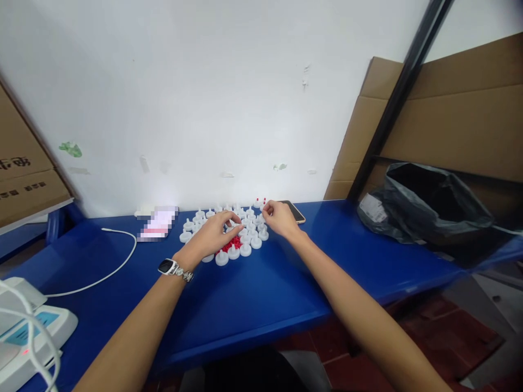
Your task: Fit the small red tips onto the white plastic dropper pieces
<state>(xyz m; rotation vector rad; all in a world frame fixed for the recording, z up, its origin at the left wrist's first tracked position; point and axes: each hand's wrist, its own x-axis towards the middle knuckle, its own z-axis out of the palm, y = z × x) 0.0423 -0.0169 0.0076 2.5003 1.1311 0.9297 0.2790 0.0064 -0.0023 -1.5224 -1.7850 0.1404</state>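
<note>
- Right now both my arms reach across the blue worktop (253, 294) toward its far edge, by the white wall.
- My left hand (214, 235) lies over the near left part of a cluster of white caps (245, 231), fingers curled loosely, thumb and forefinger pinched close together at one white piece; whether it is actually gripped, I cannot tell.
- Just under that hand, a small heap of red pieces (232, 243) sits among the caps.
- My right hand (278, 218) is at the far right of the cluster, fingertips drawn together over the caps; what they hold, if anything, is too small to see.
- A wristwatch (175, 269) on my left wrist.
- A phone (295, 211) lies flat just beyond my right hand, near the far edge.
- A white cable (107, 272) curves across the left part of the worktop.
- A black bag (425, 204) slumps at the right end, with cardboard (449, 114) behind it.
</note>
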